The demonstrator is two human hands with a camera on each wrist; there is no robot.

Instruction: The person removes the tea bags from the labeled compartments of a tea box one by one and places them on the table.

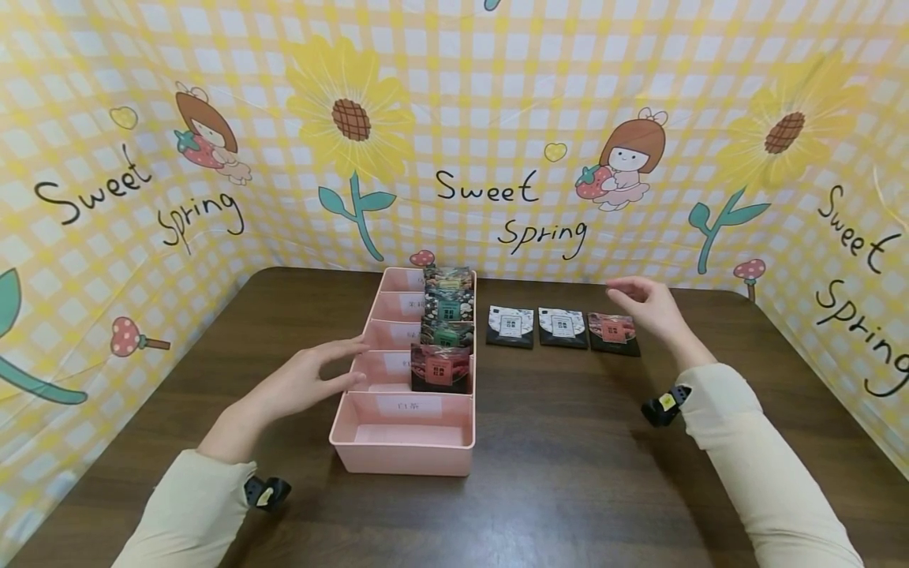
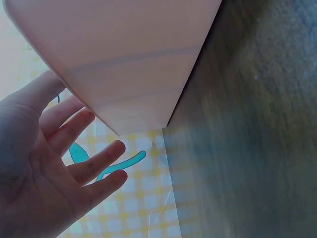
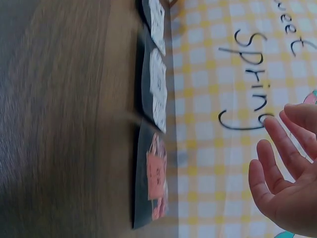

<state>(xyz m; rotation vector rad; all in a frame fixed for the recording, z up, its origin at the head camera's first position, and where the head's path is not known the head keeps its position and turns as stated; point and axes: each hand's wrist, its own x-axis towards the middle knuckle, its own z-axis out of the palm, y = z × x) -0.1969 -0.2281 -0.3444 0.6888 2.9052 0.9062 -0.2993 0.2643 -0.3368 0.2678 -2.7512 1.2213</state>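
A pink divided box (image 1: 401, 459) stands on the table. My left hand (image 1: 301, 379) is at its left rim, fingers spread and thumb over the edge; in the left wrist view the hand (image 2: 54, 148) is beside the box's side wall (image 2: 133, 44). My right hand (image 1: 649, 306) hovers just above and right of a red-and-black tea sachet (image 1: 614, 333), holding nothing. In the right wrist view that sachet (image 3: 156, 176) lies apart from the fingers (image 3: 285, 153). Two white-and-black sachets, one in the middle (image 1: 562, 326) and one at left (image 1: 510, 326), complete the row.
Inside the box, a red sachet (image 1: 440, 369), green sachets (image 1: 449, 334) and dark floral ones (image 1: 450, 306) stand in the rear compartments. Paper labels mark the compartments; the front one shows only its label (image 1: 408, 405). A checked cloth (image 1: 454, 102) hangs behind the brown table (image 1: 568, 489).
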